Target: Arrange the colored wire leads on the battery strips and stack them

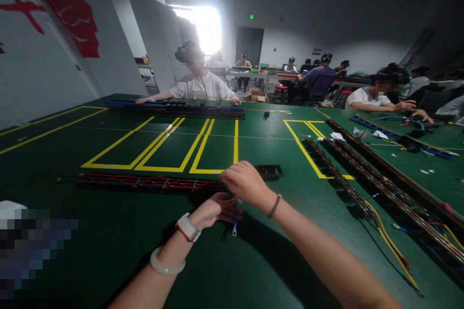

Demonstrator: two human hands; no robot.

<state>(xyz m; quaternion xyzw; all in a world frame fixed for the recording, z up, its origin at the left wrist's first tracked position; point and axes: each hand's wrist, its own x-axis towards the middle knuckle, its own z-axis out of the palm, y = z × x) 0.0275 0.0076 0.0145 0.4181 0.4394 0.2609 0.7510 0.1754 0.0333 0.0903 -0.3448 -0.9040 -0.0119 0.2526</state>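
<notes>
A long dark strip assembly (145, 184) laced with red and blue wires lies crosswise in front of me. My left hand (215, 207) is at its right end, palm partly turned up, fingers curled around a short cable with a blue sleeve and a metal ring terminal (235, 230) hanging down. Just above it, my right hand (243, 181) is closed in a pinch over the same end. What sits between the right fingertips is hidden. Beyond the right hand lies a black rectangular end piece (270, 172).
Several long rail assemblies (384, 190) with copper-coloured bars and yellow cables (389, 244) lie on the right of the green table (282, 275). Across it, a person (203, 84) rests hands beside a dark blue rail (177, 109). Another person (373, 99) works at the right. Yellow tape (108, 166) marks rectangles.
</notes>
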